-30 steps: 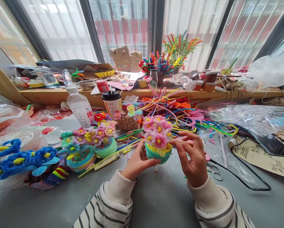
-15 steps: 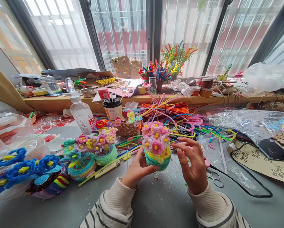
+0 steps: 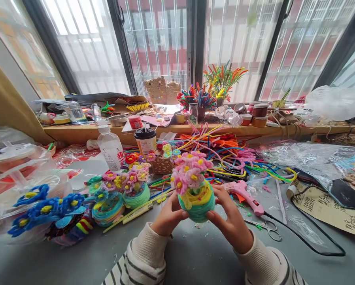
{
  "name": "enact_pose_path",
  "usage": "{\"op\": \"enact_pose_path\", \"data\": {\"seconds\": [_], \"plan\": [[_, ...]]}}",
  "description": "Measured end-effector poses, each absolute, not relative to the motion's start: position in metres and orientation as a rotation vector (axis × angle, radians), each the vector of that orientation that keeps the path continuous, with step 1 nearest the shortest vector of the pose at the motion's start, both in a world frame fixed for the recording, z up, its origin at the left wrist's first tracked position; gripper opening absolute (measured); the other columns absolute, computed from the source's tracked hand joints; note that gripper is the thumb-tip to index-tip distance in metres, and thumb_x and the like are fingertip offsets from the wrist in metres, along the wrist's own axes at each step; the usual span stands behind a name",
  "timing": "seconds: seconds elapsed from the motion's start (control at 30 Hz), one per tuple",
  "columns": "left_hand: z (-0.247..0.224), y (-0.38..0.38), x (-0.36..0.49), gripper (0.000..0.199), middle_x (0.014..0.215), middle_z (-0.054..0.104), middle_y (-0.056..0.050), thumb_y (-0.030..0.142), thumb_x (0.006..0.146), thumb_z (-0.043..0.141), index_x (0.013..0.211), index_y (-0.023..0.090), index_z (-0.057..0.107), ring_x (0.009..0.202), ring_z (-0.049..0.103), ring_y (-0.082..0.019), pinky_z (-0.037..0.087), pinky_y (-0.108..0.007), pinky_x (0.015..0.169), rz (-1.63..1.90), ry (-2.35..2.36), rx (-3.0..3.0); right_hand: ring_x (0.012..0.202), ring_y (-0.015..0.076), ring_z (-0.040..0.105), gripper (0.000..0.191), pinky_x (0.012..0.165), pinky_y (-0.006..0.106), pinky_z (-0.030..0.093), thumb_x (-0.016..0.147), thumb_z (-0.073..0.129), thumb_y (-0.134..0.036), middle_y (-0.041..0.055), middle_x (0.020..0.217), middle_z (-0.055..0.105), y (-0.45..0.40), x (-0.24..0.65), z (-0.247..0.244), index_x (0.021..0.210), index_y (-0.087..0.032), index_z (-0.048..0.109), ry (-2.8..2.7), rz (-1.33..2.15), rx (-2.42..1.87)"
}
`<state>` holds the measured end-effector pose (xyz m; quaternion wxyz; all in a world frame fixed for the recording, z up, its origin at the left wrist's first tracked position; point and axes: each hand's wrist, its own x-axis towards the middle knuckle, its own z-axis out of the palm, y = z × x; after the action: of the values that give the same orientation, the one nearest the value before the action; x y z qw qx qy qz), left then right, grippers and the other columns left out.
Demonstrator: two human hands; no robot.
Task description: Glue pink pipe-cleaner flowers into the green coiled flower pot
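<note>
A small round pot [image 3: 197,208], wrapped in teal and yellow, is held up above the grey table near the middle. Pink fuzzy flowers [image 3: 191,172] with yellow centres rise from its top and lean to the left. My left hand [image 3: 169,215] grips the pot's left side, thumb at the front. On the right side, my right hand [image 3: 232,221] has its thumb and fingers against the pot. The backs of the fingers behind the pot are partly hidden.
Blue flowers [image 3: 48,208] and other flower pots [image 3: 108,209] stand at left. A pink glue gun [image 3: 248,198] and scissors [image 3: 270,229] lie at right. Behind are a bottle [image 3: 110,148], a cup [image 3: 145,142] and pipe cleaners [image 3: 221,140].
My right hand has moved left and closed on the pot. The flowers now lean to the left, and the pot shows more of its yellow top. The glue gun has come into fuller view.
</note>
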<state>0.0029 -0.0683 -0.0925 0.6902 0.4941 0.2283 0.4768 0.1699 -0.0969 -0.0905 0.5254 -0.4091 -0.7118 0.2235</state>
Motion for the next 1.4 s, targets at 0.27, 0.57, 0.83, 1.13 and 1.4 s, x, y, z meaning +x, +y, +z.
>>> {"op": "enact_pose_path", "data": {"seconds": [0.27,0.57,0.83,1.13,1.4], "plan": [[-0.092,-0.063,0.011,0.062,0.106,0.058,-0.010,0.031,0.048,0.076,0.102,0.017,0.051,0.101,0.053,-0.026,0.039,-0.039,0.088,1.234,0.742,0.995,0.091,0.0167,0.055,0.038,0.066,0.027,0.051,0.078,0.049,-0.040,0.0087,0.108,0.054,-0.089,0.167,-0.099,0.112,-0.022,0.052,-1.515,0.699,-1.098],[-0.094,-0.059,0.015,0.055,0.097,0.057,-0.007,0.029,0.051,0.075,0.093,0.018,0.041,0.089,0.058,-0.020,0.044,-0.033,0.080,1.373,1.072,1.047,0.101,0.0222,0.053,0.061,0.072,0.034,0.052,0.063,0.064,-0.042,0.0121,0.119,0.050,-0.077,0.150,-0.107,0.117,-0.020,0.047,-1.480,0.937,-1.087],[-0.094,-0.047,0.020,0.056,0.108,0.053,-0.007,0.027,0.057,0.072,0.102,0.020,0.039,0.090,0.058,-0.017,0.044,-0.028,0.080,1.502,0.988,1.075,0.101,0.0231,0.054,0.070,0.080,0.037,0.047,0.061,0.065,-0.048,0.0095,0.118,0.052,-0.052,0.137,-0.109,0.122,-0.023,0.043,-1.394,1.087,-0.922],[-0.093,-0.008,0.035,0.063,0.110,0.057,-0.006,0.027,0.055,0.073,0.113,0.021,0.047,0.106,0.051,-0.023,0.038,-0.035,0.092,1.690,0.861,0.863,0.122,0.0164,0.035,0.073,0.102,0.034,0.025,0.072,0.013,-0.072,-0.0018,0.124,0.050,-0.027,0.124,-0.092,0.113,-0.028,0.053,-0.861,1.544,-0.382],[-0.094,-0.007,0.037,0.045,0.115,0.056,-0.003,0.033,0.071,0.060,0.114,0.024,0.051,0.102,0.053,-0.019,0.041,-0.030,0.089,1.594,0.630,0.749,0.112,0.0155,0.046,0.066,0.094,0.033,0.036,0.078,0.017,-0.065,0.0019,0.111,0.060,-0.026,0.130,-0.090,0.118,-0.024,0.050,-0.697,1.609,-0.270]]}}
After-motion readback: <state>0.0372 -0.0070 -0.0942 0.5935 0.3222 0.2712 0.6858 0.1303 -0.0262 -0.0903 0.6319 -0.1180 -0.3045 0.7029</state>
